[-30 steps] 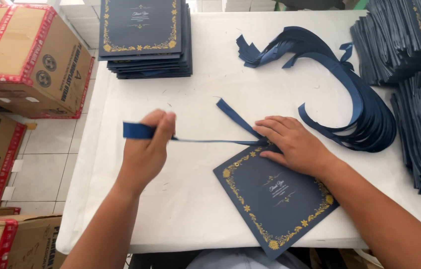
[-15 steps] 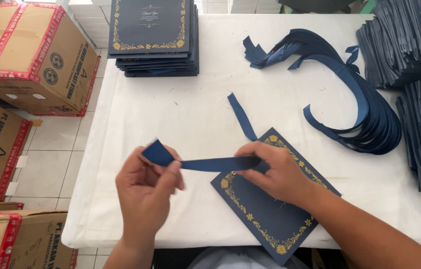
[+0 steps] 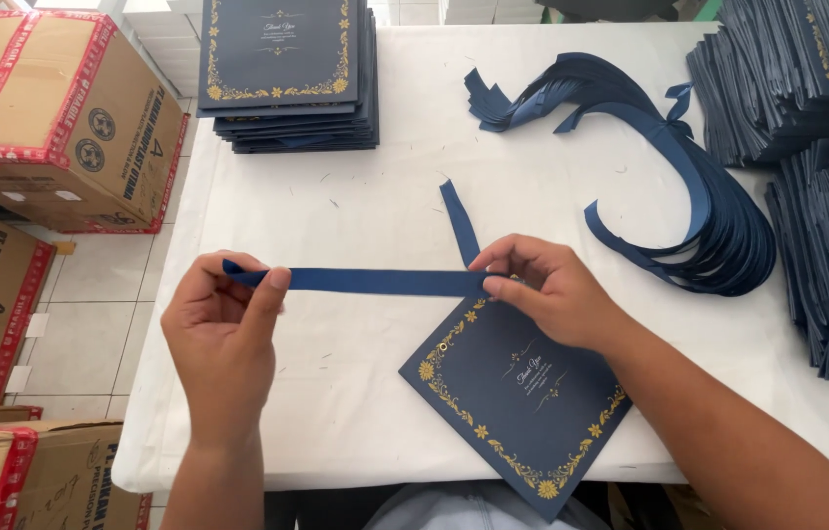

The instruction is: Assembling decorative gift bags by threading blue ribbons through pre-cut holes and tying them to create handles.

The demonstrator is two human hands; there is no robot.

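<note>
- Head view: I see brown cardboard cartons (image 3: 51,108) with red tape edging and round dark stamps stacked down the left edge of the frame, on a pale tiled floor (image 3: 81,324).
- At top centre sits a stack of navy cards (image 3: 287,69), square, with gold floral borders and a small gold script panel.
- Along the right edge I see piles of dark blue folded pieces (image 3: 807,147), packed tight.
- A bundle of loose navy ribbons (image 3: 689,196) curves from upper centre down to the right.
- The white table (image 3: 356,216) fills the middle of the frame, with small dark flecks on it.
- One navy card (image 3: 518,397) with gold corner flowers lies tilted at lower centre, partly under my right hand (image 3: 547,290).
- The ribbon (image 3: 375,282) is flat, navy, stretched level across mid-frame above the table; a tail runs up past the right hand.
- My left hand (image 3: 223,329) pinches its left end between thumb and fingers; the right hand's fingers are closed on its other end.
</note>
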